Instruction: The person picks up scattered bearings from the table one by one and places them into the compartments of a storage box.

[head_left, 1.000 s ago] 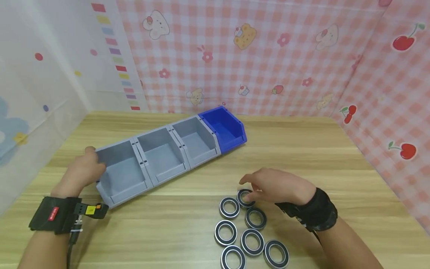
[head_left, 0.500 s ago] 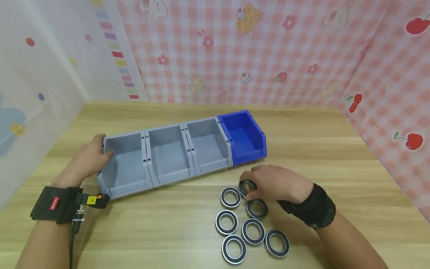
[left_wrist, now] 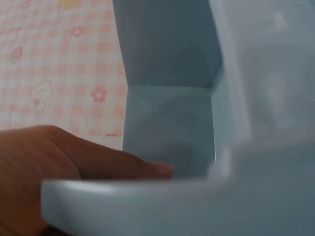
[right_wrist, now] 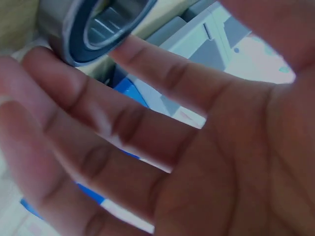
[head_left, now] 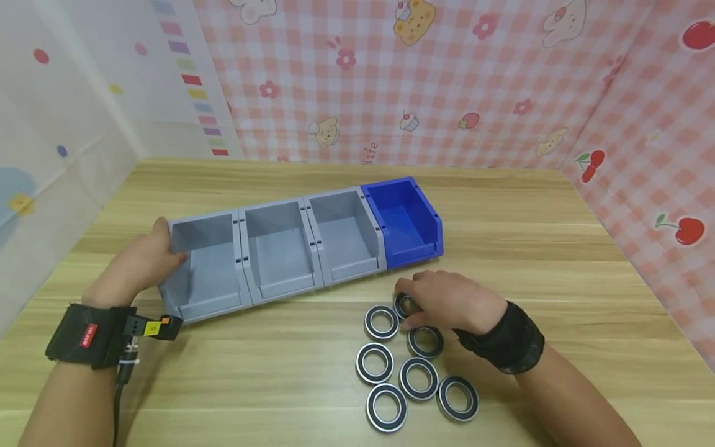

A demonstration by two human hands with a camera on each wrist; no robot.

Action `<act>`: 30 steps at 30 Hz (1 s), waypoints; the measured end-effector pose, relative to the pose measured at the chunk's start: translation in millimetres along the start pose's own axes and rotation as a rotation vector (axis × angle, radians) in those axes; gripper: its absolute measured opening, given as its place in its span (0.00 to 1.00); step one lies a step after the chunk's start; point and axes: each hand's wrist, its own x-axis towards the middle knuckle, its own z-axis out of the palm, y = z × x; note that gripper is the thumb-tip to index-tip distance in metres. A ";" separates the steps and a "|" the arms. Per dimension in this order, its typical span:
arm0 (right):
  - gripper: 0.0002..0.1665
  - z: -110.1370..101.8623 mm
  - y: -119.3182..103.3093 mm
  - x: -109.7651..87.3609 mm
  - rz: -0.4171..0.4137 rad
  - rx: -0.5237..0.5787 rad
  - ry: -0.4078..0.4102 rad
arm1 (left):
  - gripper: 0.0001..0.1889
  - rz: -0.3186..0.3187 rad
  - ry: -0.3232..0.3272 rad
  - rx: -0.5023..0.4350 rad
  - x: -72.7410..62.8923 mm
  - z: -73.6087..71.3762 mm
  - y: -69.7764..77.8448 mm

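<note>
My left hand point(head_left: 139, 261) grips the side wall of the leftmost grey bin point(head_left: 215, 273), thumb over the rim and inside. In the left wrist view a finger lies along the inside of that bin point(left_wrist: 167, 118). Three grey bins and a blue bin point(head_left: 401, 226) are joined in a slanted row. My right hand point(head_left: 455, 301) holds the farthest ball bearing point(head_left: 398, 307) between thumb and fingers, at the table's surface. The right wrist view shows fingertips against the rim of this bearing point(right_wrist: 74, 39); the other fingers are spread loosely.
Several more black-and-silver bearings lie flat below the right hand, among them a near one point(head_left: 386, 422) and one at the right point(head_left: 472, 403). The wooden table point(head_left: 268, 385) meets a checked cloth backdrop point(head_left: 313, 74). A cable point(head_left: 117, 397) trails from the left wrist.
The joined bins' right end has swung right and nearer, with the left hand still on the left end. The right hand's fingers have closed around the farthest bearing. The head view has tilted down.
</note>
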 end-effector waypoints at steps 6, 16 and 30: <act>0.23 4.1 1.4 3.6 -0.015 -0.027 0.056 | 0.38 0.047 0.041 -0.005 2.2 0.4 0.1; 0.24 10.6 -7.5 7.4 -0.023 -0.093 0.085 | 0.36 0.138 0.097 0.022 7.0 5.6 -5.1; 0.23 -15.7 2.2 -15.8 -0.067 -0.081 0.184 | 0.35 0.187 0.141 0.045 7.8 12.7 -0.9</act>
